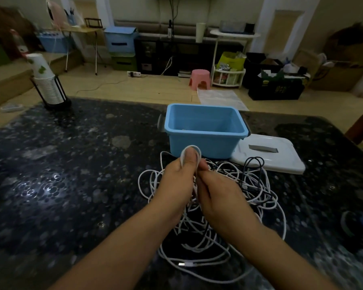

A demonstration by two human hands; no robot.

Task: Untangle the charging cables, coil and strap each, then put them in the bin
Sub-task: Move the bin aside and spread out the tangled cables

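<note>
A tangle of white and dark charging cables [228, 185] lies on the dark speckled table [71, 174], just in front of a light blue bin [205, 141]. My left hand [178, 181] pinches a small loop of white cable [190, 147] that sticks up above its thumb. My right hand [220, 197] is closed on white strands right beside it, over the middle of the pile. A white plug end [186, 264] lies near the table's front. The bin's inside looks nearly bare.
The bin's white lid [270, 155] lies flat to the right of the bin, with dark cable loops over its near edge. A black stand with stacked paper cups [48, 86] is at the table's far left corner. Beyond the table are floor, a pink stool [199, 78] and storage boxes.
</note>
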